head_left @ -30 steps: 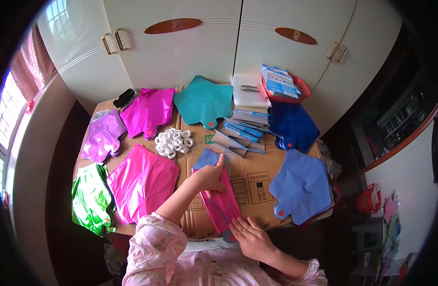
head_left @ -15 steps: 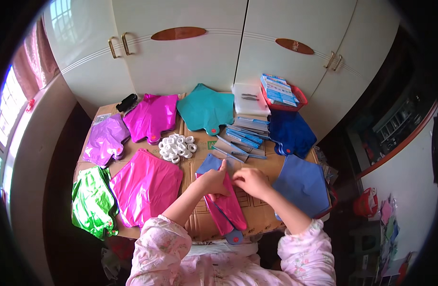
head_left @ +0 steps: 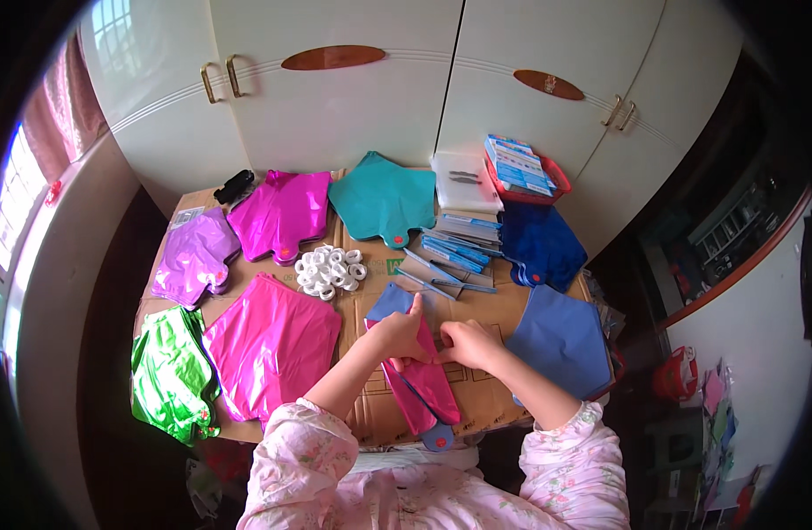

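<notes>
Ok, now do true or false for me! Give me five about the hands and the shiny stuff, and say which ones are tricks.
1. The left hand rests on the folded pink sheet. True.
2. The white rings sit in a neat row. False: the white rings are heaped together.
3. The green stack is left of the big pink stack. True.
4. The red basket is left of the teal stack. False: the red basket is to its right.
5. Both sleeves are pink. True.

Head-height fisheye view, near, downward over the cardboard tabletop (head_left: 368,419)
</notes>
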Demonstrator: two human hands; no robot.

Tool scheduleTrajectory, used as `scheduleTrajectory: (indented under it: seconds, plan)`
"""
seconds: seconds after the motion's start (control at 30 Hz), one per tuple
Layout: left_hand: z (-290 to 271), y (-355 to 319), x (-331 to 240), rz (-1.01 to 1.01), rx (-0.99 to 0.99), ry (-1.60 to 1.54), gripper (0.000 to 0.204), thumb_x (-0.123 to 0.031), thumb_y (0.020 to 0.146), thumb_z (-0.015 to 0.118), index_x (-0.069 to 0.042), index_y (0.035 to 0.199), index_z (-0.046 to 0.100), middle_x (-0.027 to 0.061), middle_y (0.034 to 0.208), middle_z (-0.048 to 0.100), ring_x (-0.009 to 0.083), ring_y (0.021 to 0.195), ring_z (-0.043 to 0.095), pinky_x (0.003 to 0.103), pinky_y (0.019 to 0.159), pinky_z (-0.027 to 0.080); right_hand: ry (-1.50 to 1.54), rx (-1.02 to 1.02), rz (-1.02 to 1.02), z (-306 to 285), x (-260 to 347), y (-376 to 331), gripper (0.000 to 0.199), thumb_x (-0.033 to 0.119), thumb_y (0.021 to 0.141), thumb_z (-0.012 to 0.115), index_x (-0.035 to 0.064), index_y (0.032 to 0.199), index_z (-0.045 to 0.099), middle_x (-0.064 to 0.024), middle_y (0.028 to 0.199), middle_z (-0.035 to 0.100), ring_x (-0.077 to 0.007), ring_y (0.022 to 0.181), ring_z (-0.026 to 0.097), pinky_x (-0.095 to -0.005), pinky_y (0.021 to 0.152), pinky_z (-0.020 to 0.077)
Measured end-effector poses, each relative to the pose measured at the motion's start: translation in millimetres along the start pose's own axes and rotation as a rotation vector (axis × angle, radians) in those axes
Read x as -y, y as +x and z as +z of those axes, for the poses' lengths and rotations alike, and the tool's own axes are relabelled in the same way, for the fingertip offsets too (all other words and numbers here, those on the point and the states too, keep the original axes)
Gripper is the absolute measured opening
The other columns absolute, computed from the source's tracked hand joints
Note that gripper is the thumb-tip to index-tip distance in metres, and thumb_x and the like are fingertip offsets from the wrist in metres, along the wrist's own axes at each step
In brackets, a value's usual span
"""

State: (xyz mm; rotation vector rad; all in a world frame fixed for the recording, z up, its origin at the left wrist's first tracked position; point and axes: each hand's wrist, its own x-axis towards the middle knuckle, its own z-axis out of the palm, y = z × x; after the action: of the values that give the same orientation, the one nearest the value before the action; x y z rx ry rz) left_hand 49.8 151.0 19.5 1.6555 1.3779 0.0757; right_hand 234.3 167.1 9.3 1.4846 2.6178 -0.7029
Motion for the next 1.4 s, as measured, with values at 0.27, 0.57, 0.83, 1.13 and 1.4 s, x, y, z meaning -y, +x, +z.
scheduleTrajectory:
  seconds: [0.27, 0.57, 0.83, 1.13, 1.4]
  plan:
    - [-0.7, -2.8, -1.8, -0.017, -0.002, -0.068, 0.116, -0.017, 0.069, 0.078, 0.008, 0.142, -0.01, 0.0176, 0.067, 0.066, 0.0241, 0.05, 0.065, 0.031, 0.048, 0.055, -0.069, 0.084, -0.051, 10.9, 2.3, -54.1, 0.043, 0.046, 0.067, 0.075, 0.0115, 0.082, 0.055, -0.0085, 0.076, 0.066, -0.0319, 0.077, 0.065, -0.0454, 0.063, 0.048]
    - [-0.2, -4.7, 0.1, -0.012, -0.009, -0.095, 0.116, -0.016, 0.068, 0.078, 0.007, 0.142, -0.009, 0.0168, 0.068, 0.067, 0.0234, 0.05, 0.065, 0.031, 0.05, 0.056, 0.117, -0.021, -0.409, 19.2, 7.8, -87.8, 0.033, 0.024, 0.074, 0.073, 0.0056, 0.092, 0.053, -0.0107, 0.093, 0.061, -0.0321, 0.093, 0.061, -0.0443, 0.076, 0.0487]
    - [1.9, 1.3, 4.5, 0.002, -0.039, -0.029, 0.115, -0.018, 0.067, 0.078, 0.008, 0.142, -0.005, 0.0199, 0.072, 0.067, 0.0253, 0.053, 0.066, 0.032, 0.052, 0.056, 0.165, -0.369, -0.317, 66.6, 34.1, -68.8, 0.032, 0.008, 0.083, 0.059, 0.006, 0.114, 0.056, -0.0112, 0.093, 0.057, -0.0308, 0.075, 0.063, -0.0407, 0.062, 0.0533]
    - [22.4, -40.0, 1.1, 0.079, -0.499, 0.438, 0.072, -0.024, 0.079, 0.066, -0.001, 0.138, 0.033, 0.0152, 0.092, 0.066, 0.0299, 0.088, 0.065, 0.04, 0.076, 0.052, -0.136, -0.529, -0.398, 76.3, 40.0, -72.9, 0.036, 0.006, 0.08, 0.053, 0.001, 0.115, 0.054, -0.0089, 0.089, 0.05, -0.0228, 0.083, 0.059, -0.0321, 0.058, 0.0553]
    - [67.3, -122.5, 49.7, 0.514, -0.493, 0.71, 0.05, -0.038, 0.084, 0.061, -0.012, 0.126, 0.055, 0.0068, 0.129, 0.053, 0.025, 0.128, 0.043, 0.049, 0.108, 0.029, -0.006, -0.496, -0.386, 73.6, 41.9, -72.7, 0.034, 0.005, 0.08, 0.054, 0.0003, 0.113, 0.058, -0.0086, 0.093, 0.052, -0.0242, 0.087, 0.056, -0.0353, 0.074, 0.0515]
